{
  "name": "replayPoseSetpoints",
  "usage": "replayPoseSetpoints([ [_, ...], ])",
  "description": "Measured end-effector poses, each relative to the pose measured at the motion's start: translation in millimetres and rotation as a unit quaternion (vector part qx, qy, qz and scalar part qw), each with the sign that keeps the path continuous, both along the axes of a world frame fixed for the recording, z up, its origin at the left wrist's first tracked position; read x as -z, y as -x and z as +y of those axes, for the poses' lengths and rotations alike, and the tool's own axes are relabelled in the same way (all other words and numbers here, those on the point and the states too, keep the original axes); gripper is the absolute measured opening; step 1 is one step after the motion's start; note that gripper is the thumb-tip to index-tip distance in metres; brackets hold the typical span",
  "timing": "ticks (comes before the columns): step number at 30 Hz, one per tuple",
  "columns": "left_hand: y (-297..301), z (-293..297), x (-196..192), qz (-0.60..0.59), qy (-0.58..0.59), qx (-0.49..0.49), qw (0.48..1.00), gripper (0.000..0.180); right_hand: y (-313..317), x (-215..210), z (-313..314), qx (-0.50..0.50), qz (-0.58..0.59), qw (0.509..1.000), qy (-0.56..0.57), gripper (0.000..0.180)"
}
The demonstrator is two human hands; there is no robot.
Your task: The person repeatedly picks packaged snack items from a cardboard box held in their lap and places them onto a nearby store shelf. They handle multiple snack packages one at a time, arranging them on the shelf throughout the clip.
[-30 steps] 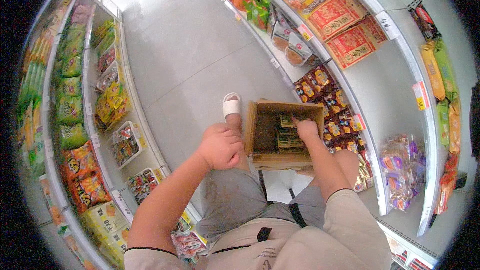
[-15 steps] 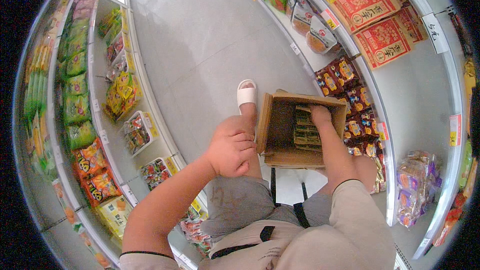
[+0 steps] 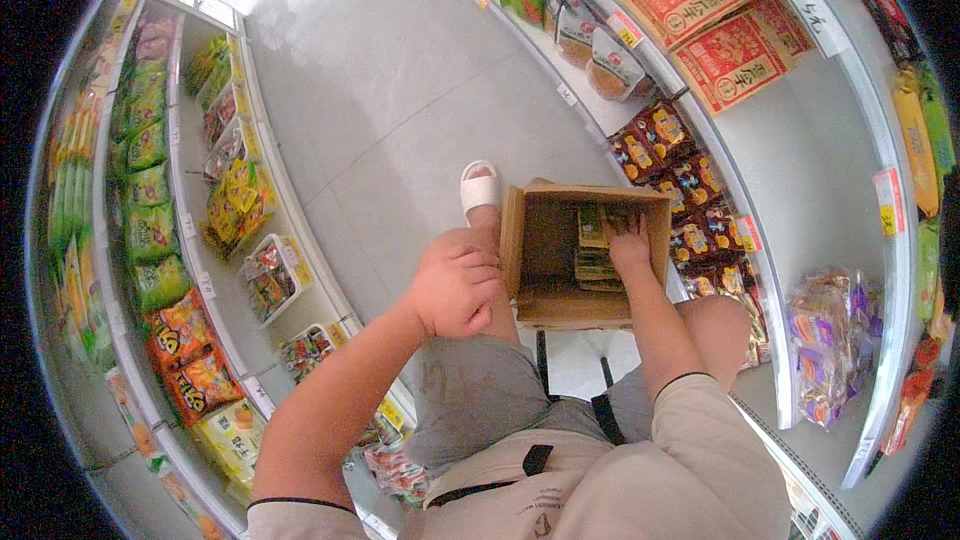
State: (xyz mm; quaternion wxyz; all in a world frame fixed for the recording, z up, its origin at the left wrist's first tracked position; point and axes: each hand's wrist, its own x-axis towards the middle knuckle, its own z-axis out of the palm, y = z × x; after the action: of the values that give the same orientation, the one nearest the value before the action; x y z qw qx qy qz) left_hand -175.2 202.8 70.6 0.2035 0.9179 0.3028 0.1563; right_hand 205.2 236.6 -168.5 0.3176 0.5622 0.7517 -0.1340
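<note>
head | right hand [image 3: 630,245] deeper in box [image 3: 545,270], apparently grasping packets [image 3: 597,245] | left hand [image 3: 455,285] clenched, unmoved

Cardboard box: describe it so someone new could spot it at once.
Follow the grey aisle floor between the two shelf runs to the person's knees. The cardboard box sits there beside a white slipper, open-topped, with the right hand inside on green packets. It is the only plain brown carton; everything around it is colourful packaging.

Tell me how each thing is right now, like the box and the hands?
Cardboard box: open, flaps up, partly filled.
Green packets: stacked inside the box.
Right hand: inside the box, resting on the packets.
Left hand: curled into a loose fist, empty, beside the box.
White slipper: on the foot, flat on the floor.
</note>
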Motion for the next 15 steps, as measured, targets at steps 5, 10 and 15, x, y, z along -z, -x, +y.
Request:
replayPoseSetpoints([
  [5, -4, -1, -1, 0.001, -0.042, -0.006, 0.999, 0.022, -33, 10, 3, -0.024, -0.023, 0.999, -0.037, 0.051],
  [10, -2, -8, 10, 0.010, -0.074, -0.016, 0.997, 0.019, -32, -26, 0, -0.016, -0.015, 0.999, -0.026, 0.041],
  [15, -7, -13, 8, 0.046, -0.073, -0.029, 0.996, 0.017, -42, -56, -38, 0.005, 0.112, 0.982, -0.150, 0.046],
])
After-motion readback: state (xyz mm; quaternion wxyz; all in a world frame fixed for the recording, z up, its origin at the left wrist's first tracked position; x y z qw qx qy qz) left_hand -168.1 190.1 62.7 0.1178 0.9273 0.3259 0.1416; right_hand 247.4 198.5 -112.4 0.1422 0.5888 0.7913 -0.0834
